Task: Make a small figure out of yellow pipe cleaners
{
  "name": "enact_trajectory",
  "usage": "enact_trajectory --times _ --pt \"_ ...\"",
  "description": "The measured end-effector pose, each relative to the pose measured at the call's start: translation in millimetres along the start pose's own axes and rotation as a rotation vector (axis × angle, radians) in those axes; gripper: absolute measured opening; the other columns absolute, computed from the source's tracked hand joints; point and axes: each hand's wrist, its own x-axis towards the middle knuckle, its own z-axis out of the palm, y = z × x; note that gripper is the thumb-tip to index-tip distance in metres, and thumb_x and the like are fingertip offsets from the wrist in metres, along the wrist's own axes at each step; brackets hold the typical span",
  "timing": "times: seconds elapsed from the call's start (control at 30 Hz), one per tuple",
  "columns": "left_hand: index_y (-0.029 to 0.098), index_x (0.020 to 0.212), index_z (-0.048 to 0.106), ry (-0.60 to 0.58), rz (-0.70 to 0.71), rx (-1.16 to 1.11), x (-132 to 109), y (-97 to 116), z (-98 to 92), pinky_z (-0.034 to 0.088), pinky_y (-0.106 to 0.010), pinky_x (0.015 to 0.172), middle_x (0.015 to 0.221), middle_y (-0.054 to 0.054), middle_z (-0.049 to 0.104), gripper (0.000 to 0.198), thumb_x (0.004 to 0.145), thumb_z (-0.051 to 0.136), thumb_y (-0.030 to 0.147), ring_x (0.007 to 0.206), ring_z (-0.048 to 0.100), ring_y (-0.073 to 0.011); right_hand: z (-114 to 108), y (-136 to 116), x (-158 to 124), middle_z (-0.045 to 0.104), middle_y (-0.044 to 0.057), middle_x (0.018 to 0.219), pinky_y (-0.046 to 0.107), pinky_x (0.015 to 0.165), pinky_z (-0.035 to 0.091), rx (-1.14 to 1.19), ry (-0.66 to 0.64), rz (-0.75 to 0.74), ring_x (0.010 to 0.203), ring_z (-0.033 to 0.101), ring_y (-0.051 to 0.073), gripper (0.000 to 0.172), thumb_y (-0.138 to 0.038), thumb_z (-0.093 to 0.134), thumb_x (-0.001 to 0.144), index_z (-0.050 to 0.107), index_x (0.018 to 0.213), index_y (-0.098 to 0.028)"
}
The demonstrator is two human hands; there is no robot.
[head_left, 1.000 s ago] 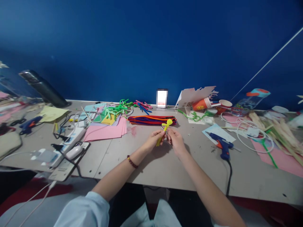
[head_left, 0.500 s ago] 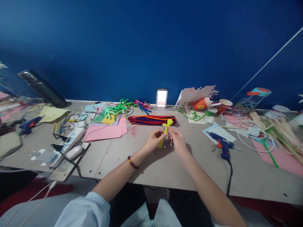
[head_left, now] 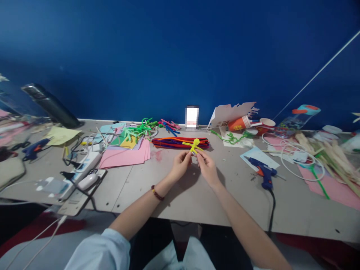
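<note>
A small yellow pipe-cleaner figure (head_left: 195,144), with a round head and thin limbs, stands up between my fingertips over the table. My left hand (head_left: 181,164) is closed, its thumb and fingers pinching the figure low on its left side. My right hand (head_left: 207,167) is closed too and pinches it from the right. The figure's lower part is hidden by my fingers. Something dark and shiny shows between the hands, too small to name. Just behind lies a bundle of red, purple and orange pipe cleaners (head_left: 168,143).
To the right lies a blue glue gun (head_left: 266,173) with its cord off the table edge. Pink paper sheets (head_left: 123,159) and a power strip (head_left: 81,172) lie at left. Green pipe cleaners (head_left: 137,129), a lit phone (head_left: 192,117) and orange paper cups (head_left: 240,124) are along the wall.
The yellow figure has turned in my fingers: its limbs now spread sideways, and the yellow legs that hung below my left hand no longer show there. My right hand has shifted slightly left.
</note>
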Motion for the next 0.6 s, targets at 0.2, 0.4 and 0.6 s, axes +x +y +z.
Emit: enact_trajectory --times 0.2,0.4,0.6 --pt "0.015 0.074 0.06 -0.071 -0.07 -0.126 1.4 3.8 -0.6 0.034 -0.021 0.048 0.055 0.004 0.05 0.038 0.072 0.064 0.053 0.046 0.043 -0.0064 -1.1 0.6 1.1 0.069 0.006 0.096 0.035 0.083 0.046 -0.108 0.063 -0.096 0.091 0.061 0.021 0.029 -0.043 0.053 0.083 0.069 0.097 -0.023" --pt "0.014 0.072 0.06 -0.194 -0.153 -0.203 1.6 1.7 -1.5 0.03 -0.021 0.044 0.051 0.004 0.047 0.038 0.072 0.064 0.053 0.042 0.04 -0.0055 -1.7 8.2 6.1 0.069 0.005 0.088 0.033 0.075 0.047 -0.011 0.11 -0.005 0.079 0.062 0.018 0.029 -0.046 0.056 0.08 0.068 0.09 -0.022" --pt "0.015 0.073 0.057 -0.316 -0.259 -0.387 3.1 -3.6 -5.6 0.034 -0.021 0.045 0.048 0.006 0.039 0.03 0.076 0.063 0.044 0.04 0.033 -0.0052 -2.4 7.9 7.7 0.068 0.004 0.081 0.032 0.077 0.046 0.043 0.075 0.041 0.077 0.06 0.018 0.025 -0.044 0.06 0.076 0.067 0.082 -0.021"
